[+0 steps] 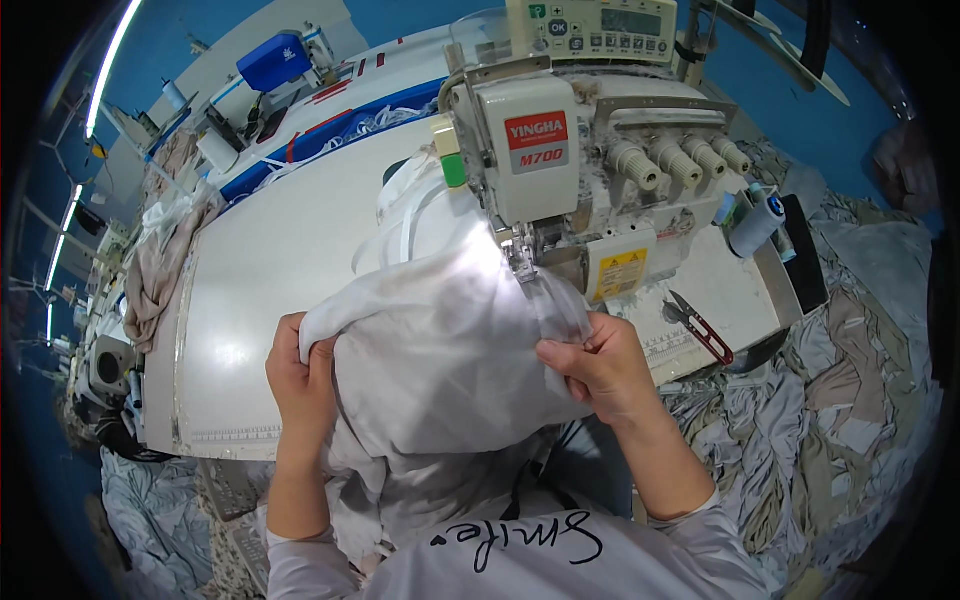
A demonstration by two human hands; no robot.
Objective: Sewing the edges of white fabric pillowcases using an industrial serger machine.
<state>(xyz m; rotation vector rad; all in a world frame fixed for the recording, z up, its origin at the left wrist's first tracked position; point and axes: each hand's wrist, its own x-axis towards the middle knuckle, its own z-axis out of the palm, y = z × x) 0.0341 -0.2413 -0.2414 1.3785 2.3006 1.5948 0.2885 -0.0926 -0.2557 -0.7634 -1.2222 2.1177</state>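
Note:
A pale grey piece of fabric point(430, 360) hangs between my two hands and drapes over the table's near edge toward my lap. My left hand point(303, 375) pinches its left edge between thumb and fingers. At the right, my right hand point(605, 365) grips the fabric's other edge, thumb on top. The cloth's far part lies at the lit needle area point(520, 255) of a white overlock sewing machine point(530, 150); whether the presser foot is down on it I cannot tell. Behind it, more white fabric with a narrow strip point(410, 225) lies on the table.
Red-handled thread snips point(700, 328) lie on the machine's right side, near a thread spool point(757, 228). Heaps of grey and beige cloth point(780, 440) cover the right side. The white worktable point(235, 320) extends left, with beige fabric point(160, 280) over its far-left edge. A blue-covered machine point(275, 60) stands behind.

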